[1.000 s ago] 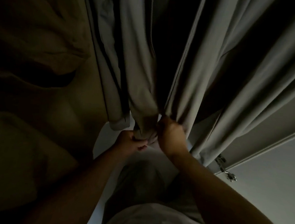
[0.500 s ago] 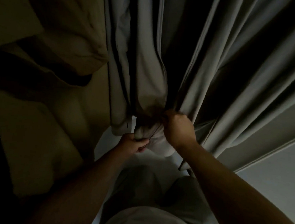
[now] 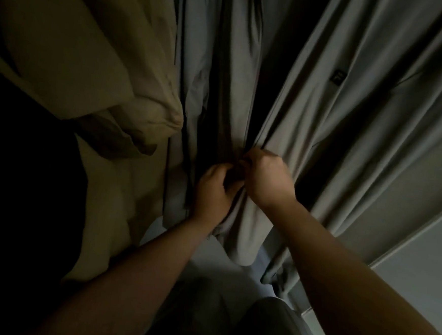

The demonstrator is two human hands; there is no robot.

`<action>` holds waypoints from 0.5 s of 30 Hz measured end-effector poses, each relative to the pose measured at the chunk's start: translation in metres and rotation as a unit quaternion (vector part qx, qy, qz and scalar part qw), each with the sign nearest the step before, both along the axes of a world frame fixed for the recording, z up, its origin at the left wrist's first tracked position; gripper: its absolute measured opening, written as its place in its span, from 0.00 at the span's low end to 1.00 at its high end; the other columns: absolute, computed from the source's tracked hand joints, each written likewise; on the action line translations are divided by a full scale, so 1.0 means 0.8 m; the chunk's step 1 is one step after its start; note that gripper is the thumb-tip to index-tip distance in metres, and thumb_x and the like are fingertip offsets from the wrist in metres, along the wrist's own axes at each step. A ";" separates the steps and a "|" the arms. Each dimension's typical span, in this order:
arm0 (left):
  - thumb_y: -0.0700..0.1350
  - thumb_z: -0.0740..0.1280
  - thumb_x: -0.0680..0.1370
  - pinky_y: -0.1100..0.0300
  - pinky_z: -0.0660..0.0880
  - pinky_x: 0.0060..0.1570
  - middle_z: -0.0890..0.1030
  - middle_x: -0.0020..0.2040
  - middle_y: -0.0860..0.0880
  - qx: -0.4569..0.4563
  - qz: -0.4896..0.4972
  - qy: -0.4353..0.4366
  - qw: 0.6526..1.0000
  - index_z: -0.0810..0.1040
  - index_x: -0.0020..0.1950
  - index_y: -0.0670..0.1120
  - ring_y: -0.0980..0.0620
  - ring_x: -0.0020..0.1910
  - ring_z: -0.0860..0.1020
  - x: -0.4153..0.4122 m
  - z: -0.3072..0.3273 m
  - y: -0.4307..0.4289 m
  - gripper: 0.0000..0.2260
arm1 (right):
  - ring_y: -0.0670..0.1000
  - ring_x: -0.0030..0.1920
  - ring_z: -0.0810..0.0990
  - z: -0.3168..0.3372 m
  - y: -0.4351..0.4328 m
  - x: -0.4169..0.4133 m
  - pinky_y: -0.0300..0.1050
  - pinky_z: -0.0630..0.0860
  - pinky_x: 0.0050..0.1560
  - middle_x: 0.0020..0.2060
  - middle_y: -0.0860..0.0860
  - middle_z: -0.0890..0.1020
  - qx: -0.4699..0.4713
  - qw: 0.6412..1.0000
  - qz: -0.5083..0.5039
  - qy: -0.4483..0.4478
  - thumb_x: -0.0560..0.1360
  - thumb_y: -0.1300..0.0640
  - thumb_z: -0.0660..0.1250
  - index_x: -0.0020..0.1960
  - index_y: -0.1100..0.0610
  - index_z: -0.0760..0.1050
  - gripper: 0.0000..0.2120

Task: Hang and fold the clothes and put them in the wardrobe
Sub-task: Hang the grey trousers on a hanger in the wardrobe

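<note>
**A:** What is hardest to make out?

**B:** The light is very low. Nearest the camera, the person's grey trousers (image 3: 263, 326) are cut off by the bottom edge. On the left there is a black mass (image 3: 19, 191) with no shape I can name. The fingertips of both hands are buried in cloth.

**A:** How do the hands sit, then?

**B:** Both forearms rise from the lower edge and meet in the middle. The left hand (image 3: 212, 190) has its back to the camera, fingers curled into a fold of the grey garment (image 3: 349, 137). The right hand (image 3: 266, 179) is just beside it and a little higher, bunched like a fist and pinching the same cloth at the fold's edge. The two hands look to be touching (or nearly; the shadow between them hides it).

**A:** And where is the garment?

**B:** It hangs upright straight ahead, in long folds that run out of the top of the frame, so whatever holds it is hidden. Its lower hem droops below the wrists. I cannot tell whether the folds are one piece or several. A small dark tag (image 3: 337, 77) shows high on the right folds, too blurred to read.

**A:** Beyond that?

**B:** A beige garment (image 3: 91, 51) hangs to the left, touching the grey one, and a pale flat panel (image 3: 415, 301) sits at the far right.
</note>
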State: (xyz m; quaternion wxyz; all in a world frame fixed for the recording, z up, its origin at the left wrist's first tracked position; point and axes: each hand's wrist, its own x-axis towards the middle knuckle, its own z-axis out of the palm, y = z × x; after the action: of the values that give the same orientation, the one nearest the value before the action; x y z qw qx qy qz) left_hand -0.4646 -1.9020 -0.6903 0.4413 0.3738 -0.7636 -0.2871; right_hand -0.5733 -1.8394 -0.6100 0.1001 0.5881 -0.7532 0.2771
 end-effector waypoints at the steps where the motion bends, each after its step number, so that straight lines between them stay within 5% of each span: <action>1: 0.47 0.70 0.79 0.55 0.75 0.58 0.82 0.58 0.44 -0.012 0.005 0.005 1.000 0.81 0.62 0.44 0.44 0.58 0.80 -0.005 0.008 -0.004 0.13 | 0.59 0.43 0.80 0.000 0.003 0.003 0.48 0.74 0.41 0.46 0.55 0.80 -0.001 1.000 -0.002 -0.005 0.80 0.53 0.64 0.50 0.55 0.78 0.07; 5: 0.44 0.68 0.78 0.51 0.78 0.49 0.85 0.46 0.42 0.002 -0.003 0.009 1.000 0.84 0.49 0.41 0.42 0.47 0.82 -0.017 0.012 -0.007 0.07 | 0.59 0.47 0.81 0.012 0.013 0.009 0.50 0.77 0.44 0.50 0.55 0.80 0.039 0.999 0.006 0.021 0.80 0.53 0.64 0.54 0.55 0.78 0.08; 8: 0.44 0.71 0.78 0.53 0.72 0.39 0.83 0.38 0.42 -0.020 0.007 -0.040 0.999 0.82 0.42 0.43 0.41 0.40 0.81 -0.013 0.007 -0.012 0.07 | 0.60 0.46 0.81 0.067 0.011 -0.006 0.53 0.79 0.44 0.49 0.57 0.81 -0.053 0.997 -0.018 0.049 0.80 0.55 0.64 0.55 0.57 0.77 0.07; 11: 0.50 0.70 0.79 0.54 0.73 0.39 0.83 0.40 0.42 -0.073 -0.002 -0.047 0.996 0.82 0.46 0.42 0.41 0.41 0.81 -0.017 0.044 -0.012 0.11 | 0.61 0.44 0.80 0.135 0.007 -0.021 0.55 0.79 0.42 0.47 0.58 0.81 -0.149 0.987 -0.027 0.057 0.81 0.56 0.63 0.53 0.58 0.77 0.07; 15: 0.50 0.70 0.78 0.51 0.77 0.40 0.84 0.45 0.38 -0.158 0.025 0.005 0.987 0.82 0.52 0.41 0.38 0.43 0.82 -0.047 0.128 -0.010 0.12 | 0.59 0.47 0.80 0.150 0.010 -0.002 0.55 0.78 0.46 0.48 0.57 0.81 -0.070 0.995 0.005 0.073 0.81 0.55 0.62 0.52 0.58 0.77 0.08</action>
State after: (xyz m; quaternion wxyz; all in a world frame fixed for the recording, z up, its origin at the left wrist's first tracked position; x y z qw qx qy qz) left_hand -0.5021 -1.9099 -0.5882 0.5057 0.3166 -0.7877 -0.1535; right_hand -0.5749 -1.8312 -0.4899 0.1947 0.6022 -0.7196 0.2857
